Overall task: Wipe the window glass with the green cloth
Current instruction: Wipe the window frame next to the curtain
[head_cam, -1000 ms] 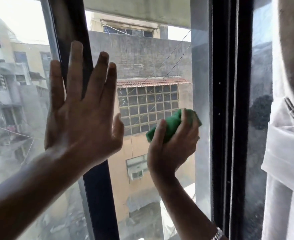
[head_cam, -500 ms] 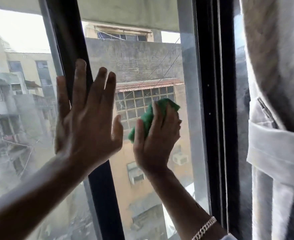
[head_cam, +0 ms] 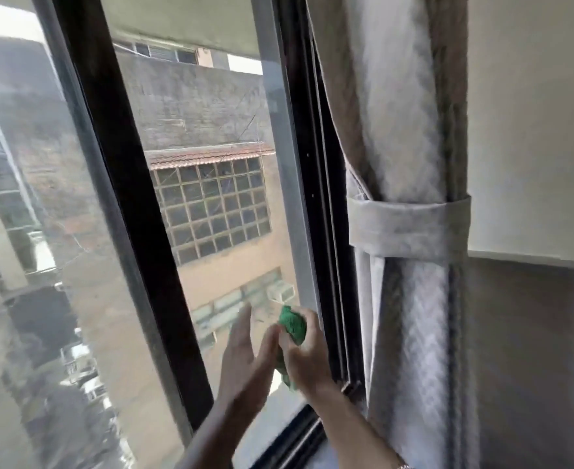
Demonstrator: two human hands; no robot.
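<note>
The window glass (head_cam: 211, 137) fills the left and middle of the head view, split by a black upright bar (head_cam: 133, 204). Low in the right pane, close to the bottom corner, my right hand (head_cam: 307, 358) is shut on the bunched green cloth (head_cam: 293, 323), which sticks out above and below my fingers against the glass. My left hand (head_cam: 245, 357) is beside it on the left, fingers straight and apart, touching or nearly touching the right hand; it holds nothing.
The black window frame (head_cam: 316, 198) runs down just right of the cloth, with the bottom rail (head_cam: 299, 434) below the hands. A grey patterned curtain (head_cam: 410, 130), bound by a tie-back band (head_cam: 407, 228), hangs right of the frame. A wall (head_cam: 535, 130) lies further right.
Both hands dropped from mid-pane to the lower right corner of the glass. My left hand left the black bar and came next to the right hand. The view swung right, showing the curtain.
</note>
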